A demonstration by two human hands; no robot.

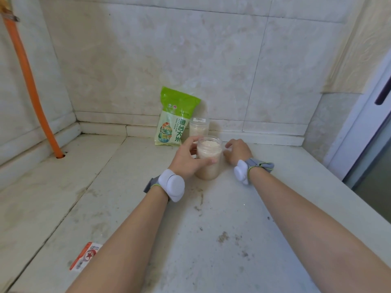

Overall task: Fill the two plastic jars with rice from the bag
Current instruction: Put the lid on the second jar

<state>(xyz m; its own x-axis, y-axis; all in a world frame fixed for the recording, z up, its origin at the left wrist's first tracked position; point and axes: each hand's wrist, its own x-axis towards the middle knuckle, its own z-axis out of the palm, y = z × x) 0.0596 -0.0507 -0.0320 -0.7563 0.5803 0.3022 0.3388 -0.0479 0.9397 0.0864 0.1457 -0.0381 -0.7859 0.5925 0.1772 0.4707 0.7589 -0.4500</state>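
A clear plastic jar [209, 159] stands open-topped on the counter, filled with rice nearly to its rim. My left hand [188, 157] is wrapped around its left side, thumb across the front. My right hand [238, 152] rests on the counter just right of the jar, fingers curled and apart, touching nothing I can see. Behind it a second jar [198, 129] with a label on top holds rice too. The green and white rice bag [174, 119] leans upright against the back wall, left of that second jar.
An orange hose [31, 87] runs down the left wall into a hole in the stained counter [211, 229]. A red and white packet [84, 256] lies near my left forearm. The counter's right edge drops off beside a door frame [364, 123].
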